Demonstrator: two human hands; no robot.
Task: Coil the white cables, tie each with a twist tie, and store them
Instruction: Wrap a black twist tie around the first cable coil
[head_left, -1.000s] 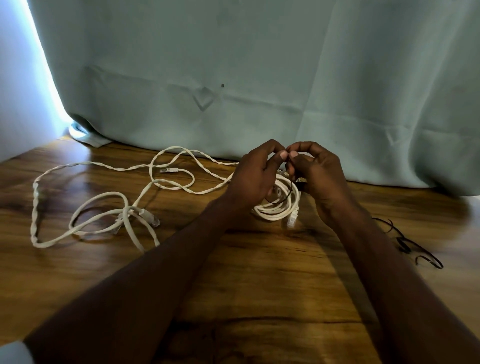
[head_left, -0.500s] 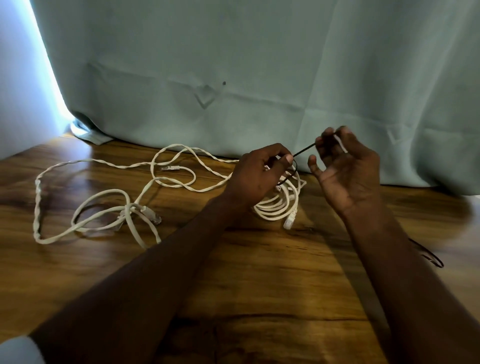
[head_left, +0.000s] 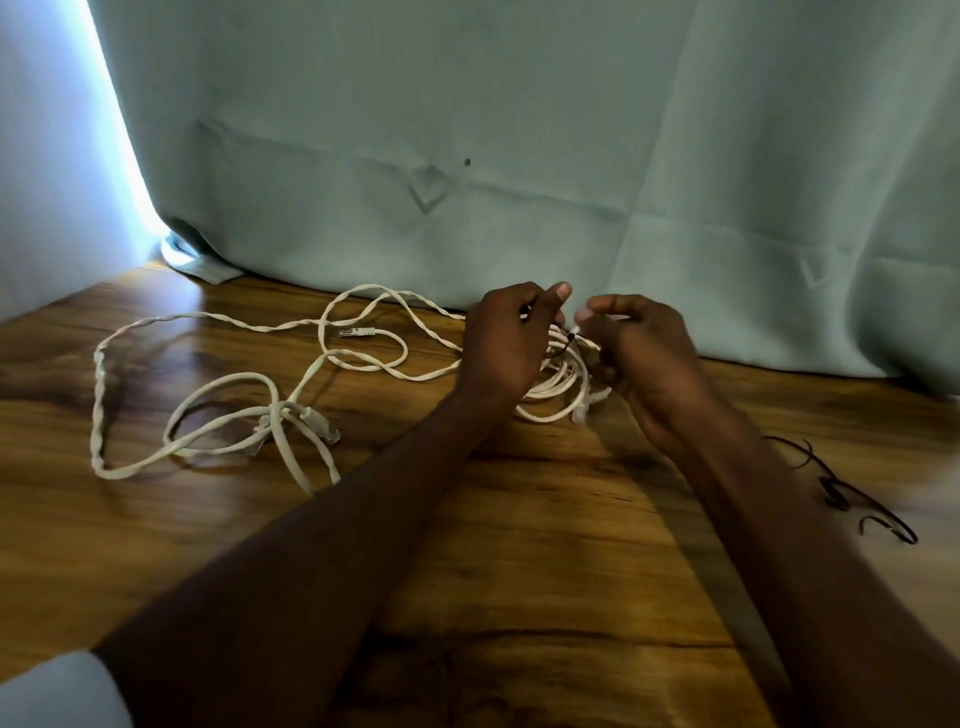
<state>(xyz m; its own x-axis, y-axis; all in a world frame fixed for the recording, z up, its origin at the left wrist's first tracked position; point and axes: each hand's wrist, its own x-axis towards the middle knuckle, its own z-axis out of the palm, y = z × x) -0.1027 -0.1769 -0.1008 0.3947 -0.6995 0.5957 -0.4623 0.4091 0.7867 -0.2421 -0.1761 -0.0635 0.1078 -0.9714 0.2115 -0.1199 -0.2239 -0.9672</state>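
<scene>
A coiled white cable (head_left: 558, 387) lies on the wooden table between my hands. My left hand (head_left: 506, 343) curls over the coil's left side and grips it. My right hand (head_left: 639, 345) has its fingers curled at the coil's right side, pinching a dark twist tie (head_left: 563, 347) that crosses the coil. A second white cable (head_left: 223, 410) sprawls loose and tangled to the left, with a plug end (head_left: 357, 332) showing. How the tie wraps round the coil is hidden by my fingers.
Several spare dark twist ties (head_left: 852, 491) lie on the table (head_left: 519, 545) to the right of my right forearm. A pale green curtain (head_left: 519, 156) hangs down to the table's far edge just behind my hands.
My right hand had lifted away to the right, pulling the tie's end out. It has come back down to the coil with its fingers curled. My left hand stayed on the coil.
</scene>
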